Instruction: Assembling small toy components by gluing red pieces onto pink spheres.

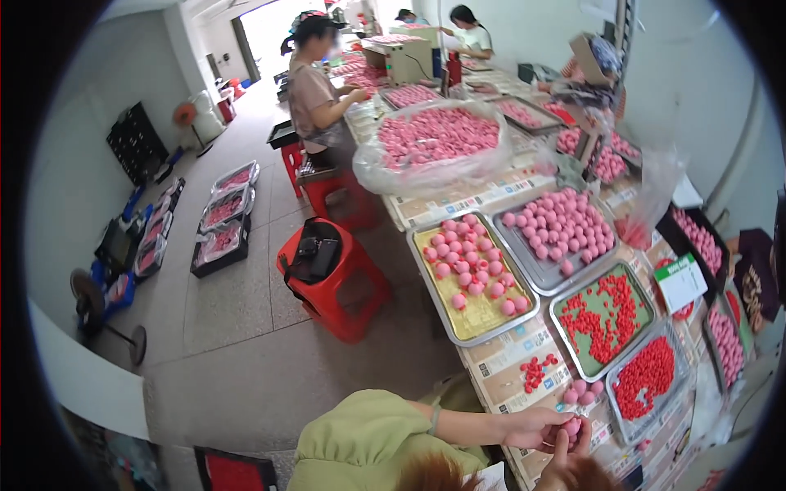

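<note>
My left hand (532,427), on a green-sleeved arm, and my right hand (565,465) meet at the bottom of the view, both closed on one pink ball (571,426). Just beyond them a few loose pink balls (581,391) and a small heap of red pieces (536,370) lie on the table (499,360). Further out stand a metal tray with a yellow liner (479,319) holding pink balls, a green-lined tray (565,309) of red pieces, and another tray (673,340) piled with red pieces.
A tray of pink balls (532,266) and a big clear bag of pink balls (434,135) sit farther along the table. A red stool (344,307) with a black bag stands in the aisle. A person (315,90) works beyond it. Trays (221,221) lie on the floor at left.
</note>
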`<state>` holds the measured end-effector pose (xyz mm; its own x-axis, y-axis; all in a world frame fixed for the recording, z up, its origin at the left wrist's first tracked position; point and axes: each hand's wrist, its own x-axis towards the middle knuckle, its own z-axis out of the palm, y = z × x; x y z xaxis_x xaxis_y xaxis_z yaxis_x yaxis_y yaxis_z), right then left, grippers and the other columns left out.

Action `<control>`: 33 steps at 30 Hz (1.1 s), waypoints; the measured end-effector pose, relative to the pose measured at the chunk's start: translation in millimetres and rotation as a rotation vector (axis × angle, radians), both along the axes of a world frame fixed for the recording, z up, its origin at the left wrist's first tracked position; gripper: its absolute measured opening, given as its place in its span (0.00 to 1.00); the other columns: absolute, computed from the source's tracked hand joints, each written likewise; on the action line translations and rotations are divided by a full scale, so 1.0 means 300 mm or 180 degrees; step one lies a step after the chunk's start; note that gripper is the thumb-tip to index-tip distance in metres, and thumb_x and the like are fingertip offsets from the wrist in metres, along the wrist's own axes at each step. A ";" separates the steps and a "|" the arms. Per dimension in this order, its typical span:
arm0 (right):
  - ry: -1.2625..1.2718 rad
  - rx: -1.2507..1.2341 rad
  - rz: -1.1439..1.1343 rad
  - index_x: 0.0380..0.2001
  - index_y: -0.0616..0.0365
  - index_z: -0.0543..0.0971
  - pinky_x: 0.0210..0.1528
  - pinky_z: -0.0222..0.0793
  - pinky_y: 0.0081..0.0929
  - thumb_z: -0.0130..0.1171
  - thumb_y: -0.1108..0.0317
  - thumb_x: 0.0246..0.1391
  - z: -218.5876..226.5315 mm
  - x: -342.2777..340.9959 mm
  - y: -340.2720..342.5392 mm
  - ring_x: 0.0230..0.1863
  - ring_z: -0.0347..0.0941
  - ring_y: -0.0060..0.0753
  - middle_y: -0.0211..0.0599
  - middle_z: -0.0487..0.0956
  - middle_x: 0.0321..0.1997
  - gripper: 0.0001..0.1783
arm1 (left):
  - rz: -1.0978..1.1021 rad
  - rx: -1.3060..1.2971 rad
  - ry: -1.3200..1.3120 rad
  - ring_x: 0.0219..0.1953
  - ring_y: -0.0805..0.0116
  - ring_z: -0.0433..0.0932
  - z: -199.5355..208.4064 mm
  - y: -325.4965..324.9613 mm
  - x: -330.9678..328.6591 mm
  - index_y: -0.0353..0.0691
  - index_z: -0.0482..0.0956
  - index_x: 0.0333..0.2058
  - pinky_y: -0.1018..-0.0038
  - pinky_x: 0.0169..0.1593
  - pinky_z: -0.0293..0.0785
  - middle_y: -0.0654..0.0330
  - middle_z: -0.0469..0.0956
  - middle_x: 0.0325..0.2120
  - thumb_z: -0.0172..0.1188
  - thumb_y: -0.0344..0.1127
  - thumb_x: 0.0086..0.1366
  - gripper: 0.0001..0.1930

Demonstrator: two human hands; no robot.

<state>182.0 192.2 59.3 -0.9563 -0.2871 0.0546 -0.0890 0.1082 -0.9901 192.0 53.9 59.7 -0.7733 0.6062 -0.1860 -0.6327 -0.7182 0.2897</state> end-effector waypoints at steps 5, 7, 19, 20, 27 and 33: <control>0.0268 0.0200 0.0219 0.49 0.65 0.58 0.25 0.73 0.21 0.48 0.72 0.51 0.034 0.035 -0.022 0.30 0.73 0.31 0.45 0.73 0.33 0.22 | 0.0200 0.0038 0.0224 0.37 0.79 0.68 0.019 -0.007 0.053 0.50 0.69 0.37 0.75 0.45 0.63 0.71 0.70 0.31 0.43 0.50 0.60 0.14; 0.0302 0.0182 0.0236 0.49 0.65 0.59 0.24 0.72 0.20 0.48 0.72 0.51 0.055 0.063 -0.034 0.29 0.73 0.29 0.45 0.73 0.33 0.22 | 0.0205 -0.0008 0.0215 0.37 0.77 0.69 0.047 -0.016 0.085 0.50 0.69 0.37 0.74 0.45 0.63 0.70 0.70 0.32 0.44 0.50 0.60 0.14; 0.0599 -0.0055 -0.0129 0.44 0.64 0.65 0.19 0.70 0.15 0.49 0.77 0.48 0.099 0.203 -0.091 0.26 0.72 0.24 0.38 0.73 0.30 0.17 | -0.0037 0.0259 0.0214 0.43 0.74 0.66 0.019 -0.039 0.183 0.46 0.66 0.42 0.71 0.48 0.63 0.68 0.68 0.36 0.44 0.47 0.61 0.15; 0.0466 -0.0088 -0.0198 0.45 0.62 0.65 0.19 0.70 0.15 0.49 0.77 0.48 0.102 0.213 -0.089 0.26 0.72 0.24 0.39 0.72 0.32 0.18 | -0.0048 0.0328 0.0157 0.40 0.74 0.67 0.027 -0.035 0.189 0.47 0.66 0.42 0.72 0.47 0.63 0.68 0.68 0.35 0.45 0.47 0.60 0.15; 0.0263 -0.0250 -0.0491 0.44 0.67 0.64 0.43 0.63 0.21 0.46 0.80 0.43 0.089 0.259 -0.078 0.40 0.66 0.28 0.41 0.68 0.40 0.20 | -0.0033 0.0242 0.0146 0.36 0.74 0.68 0.065 -0.029 0.221 0.48 0.70 0.34 0.75 0.43 0.62 0.68 0.70 0.29 0.44 0.48 0.60 0.12; 0.0351 0.0277 -0.0693 0.39 0.65 0.68 0.45 0.59 0.21 0.52 0.78 0.40 0.087 0.263 -0.109 0.40 0.65 0.29 0.38 0.70 0.37 0.18 | 0.0131 0.0760 0.0178 0.37 0.69 0.71 -0.004 -0.045 0.221 0.39 0.68 0.38 0.72 0.42 0.68 0.60 0.73 0.32 0.40 0.42 0.62 0.14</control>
<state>261.0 159.6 85.5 -0.9857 -0.0834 0.1462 -0.1613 0.2208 -0.9619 258.4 40.3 58.5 -0.8033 0.5956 0.0026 -0.5892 -0.7953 0.1424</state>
